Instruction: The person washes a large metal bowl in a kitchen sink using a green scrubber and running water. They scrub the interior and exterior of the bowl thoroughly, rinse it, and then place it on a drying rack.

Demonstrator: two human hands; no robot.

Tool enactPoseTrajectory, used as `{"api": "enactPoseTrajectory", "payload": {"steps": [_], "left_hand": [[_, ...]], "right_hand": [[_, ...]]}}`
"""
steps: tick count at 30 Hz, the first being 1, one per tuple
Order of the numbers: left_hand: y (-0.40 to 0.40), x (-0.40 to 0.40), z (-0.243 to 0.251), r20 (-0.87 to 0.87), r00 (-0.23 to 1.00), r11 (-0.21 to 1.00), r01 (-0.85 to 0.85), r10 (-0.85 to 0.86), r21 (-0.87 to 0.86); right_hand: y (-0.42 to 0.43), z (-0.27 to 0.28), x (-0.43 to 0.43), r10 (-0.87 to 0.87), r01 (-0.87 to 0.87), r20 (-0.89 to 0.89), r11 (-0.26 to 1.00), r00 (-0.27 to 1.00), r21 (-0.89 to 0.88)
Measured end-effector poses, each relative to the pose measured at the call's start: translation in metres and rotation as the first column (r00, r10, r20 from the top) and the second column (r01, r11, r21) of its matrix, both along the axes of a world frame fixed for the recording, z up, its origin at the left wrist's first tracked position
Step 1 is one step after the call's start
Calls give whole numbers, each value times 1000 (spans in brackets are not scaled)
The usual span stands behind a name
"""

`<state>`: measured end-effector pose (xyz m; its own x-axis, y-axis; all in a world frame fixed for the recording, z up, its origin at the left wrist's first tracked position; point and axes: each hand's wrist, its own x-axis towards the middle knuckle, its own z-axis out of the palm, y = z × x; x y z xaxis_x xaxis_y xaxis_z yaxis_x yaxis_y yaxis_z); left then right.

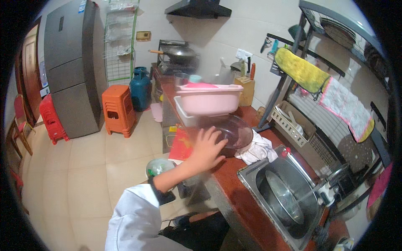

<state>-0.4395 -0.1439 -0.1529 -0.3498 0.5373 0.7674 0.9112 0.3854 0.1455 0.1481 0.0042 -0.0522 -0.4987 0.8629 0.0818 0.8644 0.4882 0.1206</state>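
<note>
My left hand [208, 150] reaches over the counter with its fingers apart, beside a dark, see-through bowl [237, 131]. Whether it touches the bowl's rim cannot be told. Behind the bowl, a pink plastic basin [210, 102] rests on a white container [185, 116]. A crumpled white cloth [257, 149] lies between the bowl and the steel sink [248, 178]. In the sink, a metal basin [281, 191] stands tilted under what looks like running water from the faucet [326, 193]. My right hand is out of view.
A knife block [247, 91] stands behind the pink basin. Right of it, a dark metal rack [273, 100] rises over the sink, with a utensil basket [289, 125]. A bin [160, 166] is beside the counter; orange stools [117, 109] and a blue gas cylinder [140, 91] stand beyond.
</note>
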Motion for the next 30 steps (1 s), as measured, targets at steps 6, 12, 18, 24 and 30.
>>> {"api": "enactPoseTrajectory", "payload": {"steps": [6, 12, 18, 24, 30], "left_hand": [[-1, -16, -21, 172, 970, 972, 136, -170, 193], [-43, 19, 41, 211, 820, 834, 465, -532, 297], [-57, -16, 125, 18, 900, 790, 373, -436, 486], [-46, -122, 171, -95, 991, 861, 127, -92, 493], [-21, -206, 146, 67, 993, 929, -110, 92, 354]], "right_hand": [[-6, 2, -11, -13, 11, 39, 999, 999, 35], [-13, -2, -5, -83, 79, 56, 994, 995, 77], [-17, -10, 5, -171, 175, 37, 977, 985, -123], [-39, -9, -21, -28, 21, -27, 975, 999, -222], [-50, -6, -36, 9, -29, -76, 963, 997, -270]]}}
